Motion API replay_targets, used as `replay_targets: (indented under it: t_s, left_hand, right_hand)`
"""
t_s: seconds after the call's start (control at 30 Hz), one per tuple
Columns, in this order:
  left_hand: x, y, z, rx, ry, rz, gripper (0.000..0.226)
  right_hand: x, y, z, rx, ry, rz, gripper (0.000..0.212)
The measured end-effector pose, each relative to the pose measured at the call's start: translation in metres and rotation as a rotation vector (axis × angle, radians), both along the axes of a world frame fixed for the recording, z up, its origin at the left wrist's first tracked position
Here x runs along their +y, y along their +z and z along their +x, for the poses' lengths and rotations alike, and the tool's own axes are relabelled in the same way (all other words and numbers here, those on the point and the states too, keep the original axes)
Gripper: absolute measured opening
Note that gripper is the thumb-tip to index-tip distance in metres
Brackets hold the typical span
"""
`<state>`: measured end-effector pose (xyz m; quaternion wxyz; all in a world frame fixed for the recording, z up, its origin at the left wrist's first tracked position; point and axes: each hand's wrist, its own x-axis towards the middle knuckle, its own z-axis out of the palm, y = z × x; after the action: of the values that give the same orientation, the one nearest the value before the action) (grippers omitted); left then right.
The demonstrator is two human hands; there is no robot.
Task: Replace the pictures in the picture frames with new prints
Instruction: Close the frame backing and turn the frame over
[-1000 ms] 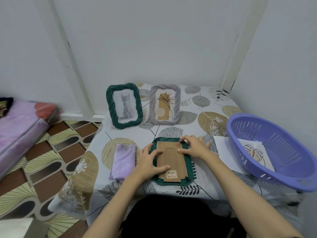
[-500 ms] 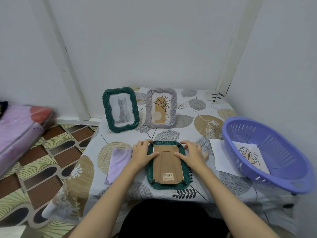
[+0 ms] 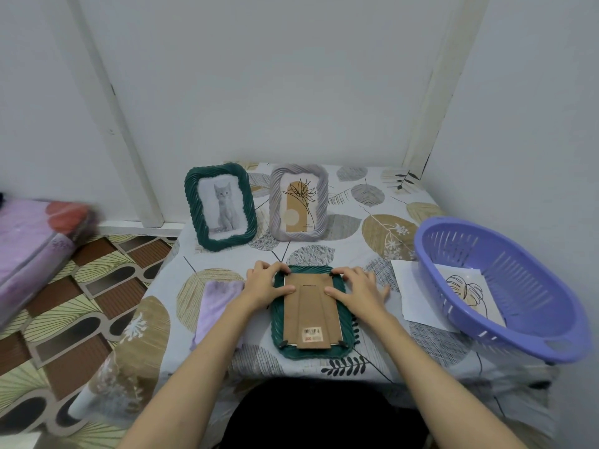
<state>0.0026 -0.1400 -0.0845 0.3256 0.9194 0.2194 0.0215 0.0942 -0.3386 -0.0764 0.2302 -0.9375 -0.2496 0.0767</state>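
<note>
A green frame [image 3: 311,350] lies face down near the table's front edge, its brown cardboard back [image 3: 311,311] facing up. My left hand [image 3: 266,284] rests on its upper left side, thumb on the cardboard and fingertips at the top left clip. My right hand [image 3: 356,286] mirrors it on the upper right, fingers at the top right clip. Behind stand a green frame with a cat picture [image 3: 221,206] and a grey frame with a plant print [image 3: 299,202]. A line-drawn leaf print [image 3: 466,291] lies in the purple basket [image 3: 531,322].
A folded lilac cloth [image 3: 215,303] lies left of the face-down frame. A white sheet [image 3: 411,286] sits partly under the basket. The leaf-patterned tablecloth [image 3: 372,228] covers the table in a wall corner. A pink bundle [image 3: 29,234] lies on the patterned floor at left.
Both hands have shifted up the frame's back, from its sides to the top corners. The camera has tilted, so the table sits lower in view.
</note>
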Motion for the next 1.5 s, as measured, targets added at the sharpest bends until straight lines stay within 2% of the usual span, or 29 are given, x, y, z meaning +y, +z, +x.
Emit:
replay_targets:
  t_s: [0.2, 0.3, 0.4, 0.5, 0.57, 0.6, 0.63, 0.7, 0.8, 0.87, 1.0, 1.1, 1.17, 1.23, 1.33, 1.4, 1.47, 1.5]
  left_hand:
    - [-0.005, 0.000, -0.005, -0.049, 0.017, 0.038, 0.045]
    - [-0.012, 0.001, -0.013, -0.113, 0.071, -0.002, 0.059]
    - [-0.016, -0.001, -0.029, -0.182, 0.130, -0.067, 0.071]
    - [-0.024, -0.001, -0.044, -0.046, 0.102, 0.053, 0.075]
    - [-0.030, -0.007, -0.049, 0.018, 0.073, 0.091, 0.073]
    - [-0.034, -0.009, -0.049, 0.000, 0.066, 0.040, 0.071]
    - [-0.038, -0.009, -0.050, -0.056, 0.078, -0.090, 0.069]
    - [-0.045, -0.001, -0.052, -0.211, 0.179, -0.450, 0.067]
    - [-0.047, 0.015, -0.056, -0.334, 0.341, -0.874, 0.077]
    - [-0.047, 0.028, -0.060, -0.377, 0.368, -1.132, 0.075]
    - [-0.048, 0.054, -0.064, -0.496, 0.271, -1.300, 0.060]
    - [-0.054, 0.069, -0.060, -0.517, 0.136, -1.256, 0.044]
    - [-0.062, 0.073, -0.053, -0.472, 0.042, -1.196, 0.042]
    - [-0.070, 0.071, -0.045, -0.404, -0.046, -1.153, 0.041]
    - [-0.084, 0.066, -0.038, -0.341, -0.007, -1.112, 0.035]
    - [-0.089, 0.056, -0.038, -0.311, 0.048, -0.866, 0.040]
    - [-0.085, 0.040, -0.041, -0.225, 0.069, -0.478, 0.056]
    - [-0.084, 0.032, -0.043, -0.164, 0.074, -0.351, 0.067]
  right_hand:
    - [0.000, 0.002, -0.002, -0.011, -0.011, -0.001, 0.058]
    - [-0.001, 0.006, -0.006, -0.009, -0.017, -0.006, 0.065]
    - [-0.004, 0.011, -0.023, -0.014, -0.044, 0.058, 0.062]
    - [-0.013, 0.014, -0.052, -0.011, -0.056, 0.164, 0.055]
    - [-0.019, 0.011, -0.071, 0.034, -0.014, 0.160, 0.059]
    - [-0.021, 0.010, -0.080, 0.062, 0.008, 0.144, 0.061]
    - [-0.022, 0.007, -0.086, 0.081, 0.021, 0.131, 0.063]
    - [-0.022, 0.004, -0.092, 0.098, 0.029, 0.129, 0.064]
    - [-0.026, 0.004, -0.089, 0.187, -0.006, 0.261, 0.060]
    - [-0.030, 0.007, -0.083, 0.282, -0.020, 0.369, 0.052]
    - [-0.030, 0.029, -0.079, 0.400, -0.006, 0.581, 0.043]
    - [-0.021, 0.059, -0.079, 0.442, 0.018, 0.750, 0.043]
    - [-0.016, 0.077, -0.075, 0.407, 0.054, 0.764, 0.049]
    - [-0.017, 0.088, -0.070, 0.346, 0.104, 0.725, 0.055]
    - [-0.028, 0.092, -0.060, 0.242, 0.138, 0.556, 0.055]
    - [-0.036, 0.088, -0.055, 0.195, 0.101, 0.487, 0.053]
    - [-0.042, 0.081, -0.051, 0.230, 0.046, 0.536, 0.051]
    - [-0.044, 0.076, -0.051, 0.267, 0.017, 0.596, 0.050]
